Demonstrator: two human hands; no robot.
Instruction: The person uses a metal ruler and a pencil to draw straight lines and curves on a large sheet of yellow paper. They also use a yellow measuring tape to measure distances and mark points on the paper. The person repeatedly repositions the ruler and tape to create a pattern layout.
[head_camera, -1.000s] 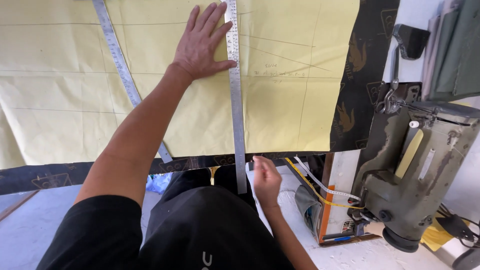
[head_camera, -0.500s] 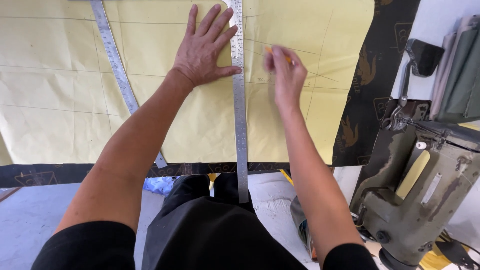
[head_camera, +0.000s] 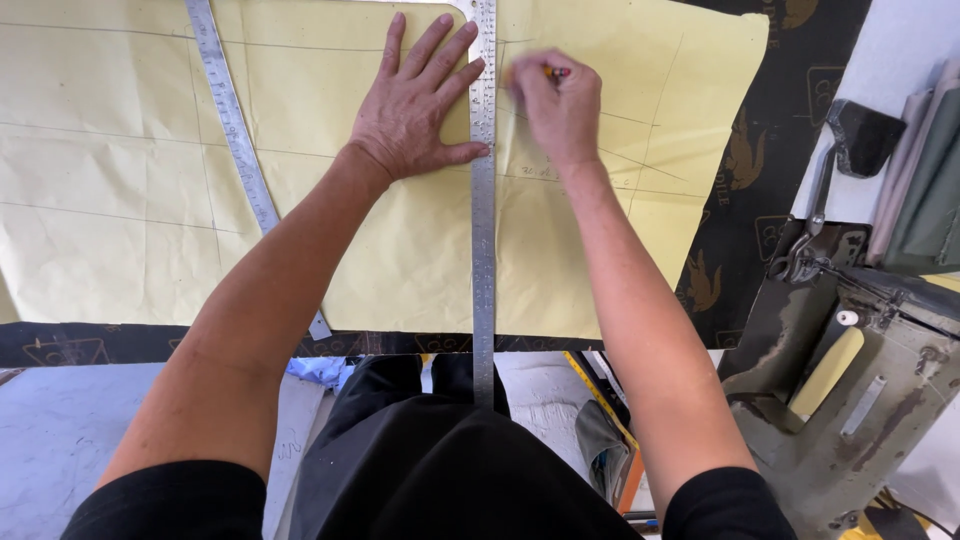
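My left hand (head_camera: 415, 105) lies flat with fingers spread wide on the yellow paper (head_camera: 400, 260), its fingertips and thumb pressing against the long metal ruler (head_camera: 484, 200) just to its right. On the other side of that ruler my right hand (head_camera: 558, 108) is closed around a pencil (head_camera: 552, 72), its tip down on the paper close to the ruler's edge. A second ruler (head_camera: 235, 135) lies slanted on the paper, left of my left hand. A grey sewing machine (head_camera: 850, 390) sits well off to my right.
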